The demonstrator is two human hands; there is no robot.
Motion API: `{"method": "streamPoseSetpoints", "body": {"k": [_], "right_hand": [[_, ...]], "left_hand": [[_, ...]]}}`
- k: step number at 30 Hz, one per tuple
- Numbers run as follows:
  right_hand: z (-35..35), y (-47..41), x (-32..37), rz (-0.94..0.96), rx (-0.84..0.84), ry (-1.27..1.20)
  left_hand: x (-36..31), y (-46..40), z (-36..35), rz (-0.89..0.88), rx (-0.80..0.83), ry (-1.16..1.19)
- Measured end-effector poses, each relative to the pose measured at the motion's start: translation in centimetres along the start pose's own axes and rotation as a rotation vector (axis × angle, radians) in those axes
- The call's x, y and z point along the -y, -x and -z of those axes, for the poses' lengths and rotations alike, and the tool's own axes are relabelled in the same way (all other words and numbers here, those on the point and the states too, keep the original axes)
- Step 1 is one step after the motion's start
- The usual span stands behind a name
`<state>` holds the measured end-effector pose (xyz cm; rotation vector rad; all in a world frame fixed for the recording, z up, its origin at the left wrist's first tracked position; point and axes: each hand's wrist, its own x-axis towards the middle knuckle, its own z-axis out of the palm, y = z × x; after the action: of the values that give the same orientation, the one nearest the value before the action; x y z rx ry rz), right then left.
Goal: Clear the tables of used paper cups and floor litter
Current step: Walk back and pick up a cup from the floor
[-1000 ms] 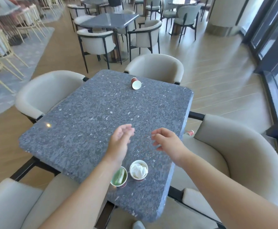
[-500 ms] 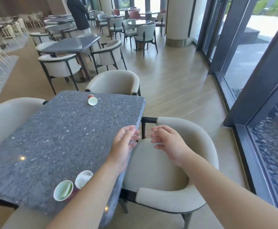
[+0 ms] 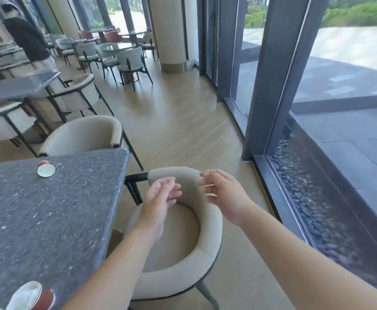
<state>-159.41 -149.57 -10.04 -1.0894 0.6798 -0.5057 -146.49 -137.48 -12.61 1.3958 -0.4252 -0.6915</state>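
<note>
A red paper cup [image 3: 46, 168] lies tipped on its side near the far edge of the dark speckled table [image 3: 55, 209], its white inside facing me. Another red paper cup [image 3: 32, 296] with white crumpled paper inside stands at the table's near edge, partly cut off by the frame. My left hand [image 3: 160, 198] and my right hand [image 3: 225, 195] hover side by side over the beige armchair [image 3: 207, 242] to the right of the table. Both hands are empty with fingers loosely curled and apart.
A second beige armchair [image 3: 82, 135] stands behind the table. More tables and chairs [image 3: 75, 95] fill the far left, where a person in dark clothes [image 3: 28, 41] stands. Tall window frames [image 3: 268, 81] line the right side, with wooden floor [image 3: 183, 121] between.
The view has swung to the right, away from the table and towards the windows. My hands have shifted off the tabletop to above the armchair. The near cups have slid to the frame's bottom-left corner.
</note>
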Motion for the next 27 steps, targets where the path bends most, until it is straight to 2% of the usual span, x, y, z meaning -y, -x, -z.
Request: {"method": "streamPoseSetpoints", "body": {"k": [15, 22, 27], "right_hand": [[6.5, -1.0, 2.8, 0.102, -0.315, -0.037], [7.5, -2.1, 3.5, 0.135, -0.433, -0.086], [9.1, -3.0, 4.1, 0.144, -0.441, -0.090]], "left_hand": [[-0.3, -6.7, -9.8, 0.100, 0.400, 0.047], [-0.4, -8.8, -11.2, 0.141, 0.476, 0.102], [-0.4, -10.3, -12.7, 0.181, 0.513, 0.131]]}}
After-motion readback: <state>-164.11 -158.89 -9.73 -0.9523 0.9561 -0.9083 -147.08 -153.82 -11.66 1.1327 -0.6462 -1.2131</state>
